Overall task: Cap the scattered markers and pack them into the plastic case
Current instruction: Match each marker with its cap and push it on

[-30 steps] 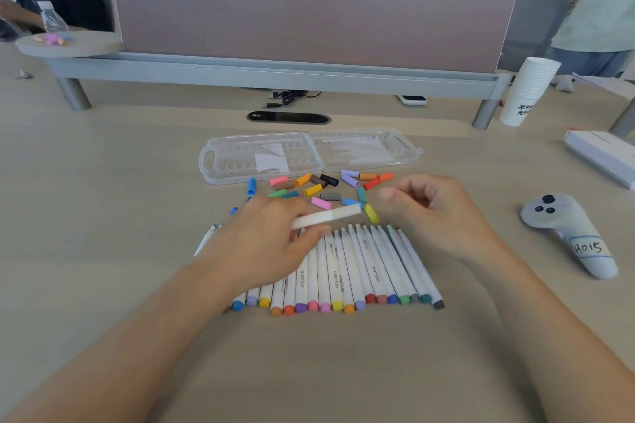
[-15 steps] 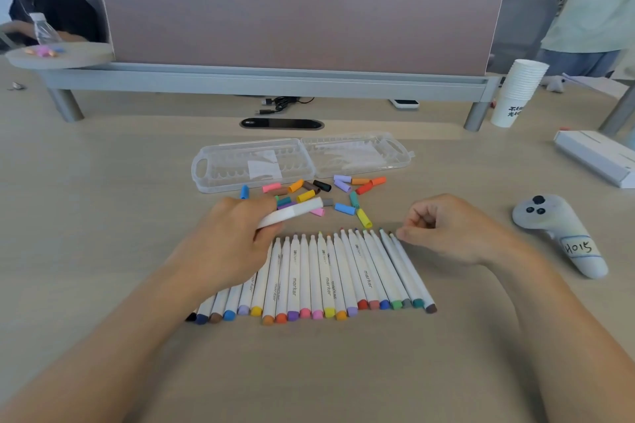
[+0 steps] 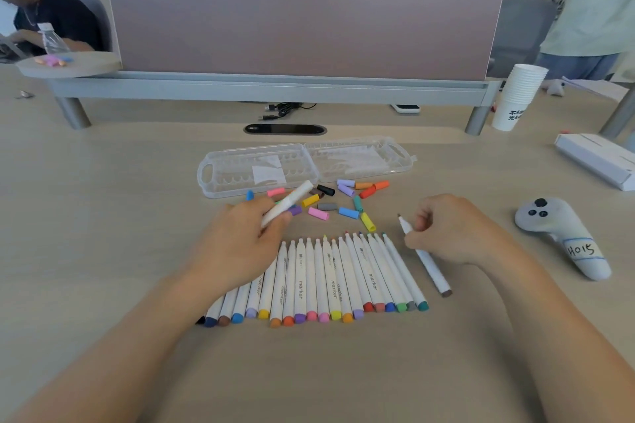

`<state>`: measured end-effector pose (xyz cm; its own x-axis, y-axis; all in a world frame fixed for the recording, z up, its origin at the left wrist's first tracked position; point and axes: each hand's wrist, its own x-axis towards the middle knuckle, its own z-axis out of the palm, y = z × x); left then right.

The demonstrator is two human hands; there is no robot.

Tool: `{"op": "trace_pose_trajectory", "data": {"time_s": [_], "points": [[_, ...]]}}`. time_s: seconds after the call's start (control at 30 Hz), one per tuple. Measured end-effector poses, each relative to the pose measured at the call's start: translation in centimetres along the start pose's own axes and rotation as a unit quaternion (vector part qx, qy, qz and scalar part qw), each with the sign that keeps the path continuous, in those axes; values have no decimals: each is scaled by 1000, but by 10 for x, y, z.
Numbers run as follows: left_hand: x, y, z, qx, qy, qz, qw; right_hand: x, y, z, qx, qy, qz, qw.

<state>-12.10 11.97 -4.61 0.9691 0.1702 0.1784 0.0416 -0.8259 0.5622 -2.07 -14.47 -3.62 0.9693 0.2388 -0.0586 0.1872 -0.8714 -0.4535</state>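
Observation:
Several uncapped white markers (image 3: 330, 280) lie side by side in a row on the desk, coloured ends toward me. Beyond them is a scatter of loose coloured caps (image 3: 343, 203). The clear plastic case (image 3: 240, 178) lies open and flat behind the caps. My left hand (image 3: 240, 244) grips one white marker (image 3: 292, 201), which points up and to the right over the caps. My right hand (image 3: 450, 233) pinches a brown-ended marker (image 3: 429, 268), pulled a little to the right of the row with its tip pointing away from me.
A grey handheld controller (image 3: 563, 237) labelled H015 lies to the right. A stack of paper cups (image 3: 515, 96) and a white box (image 3: 598, 161) sit at the far right. A desk divider (image 3: 302, 24) and cable slot (image 3: 285, 129) are behind the case. Other people sit and stand beyond.
My left hand has tilted its marker more upright toward the case. My right hand, which held nothing before, has taken the rightmost marker and drawn it away from the row.

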Motion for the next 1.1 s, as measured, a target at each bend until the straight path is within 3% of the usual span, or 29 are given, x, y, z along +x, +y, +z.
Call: {"op": "trace_pose_trajectory", "data": {"time_s": [0.07, 0.2, 0.33, 0.43, 0.53, 0.63, 0.83, 1.1], "points": [[-1, 4, 1, -122, -37, -52, 991, -3, -8, -5, 89, 26, -30, 995], [-10, 20, 4, -367, -75, -128, 918, -8, -53, -1, 262, 7, -81, 962], [-12, 28, -2, -557, -137, -152, 805, -6, -100, 20, 293, -15, -123, 948], [-9, 26, -6, -608, -138, -174, 762, 2, -121, 35, 291, -13, -134, 947], [-3, 17, -8, -619, -101, -205, 751, 19, -129, 36, 279, -43, -140, 949], [3, 7, -10, -622, -69, -235, 743, 51, -127, 39, 235, -9, -131, 963], [13, -5, -16, -630, -36, -266, 728, 91, -128, 57, 96, -24, -154, 983], [14, -10, -21, -641, -45, -276, 715, 110, -135, 68, -85, -72, -244, 963]]}}
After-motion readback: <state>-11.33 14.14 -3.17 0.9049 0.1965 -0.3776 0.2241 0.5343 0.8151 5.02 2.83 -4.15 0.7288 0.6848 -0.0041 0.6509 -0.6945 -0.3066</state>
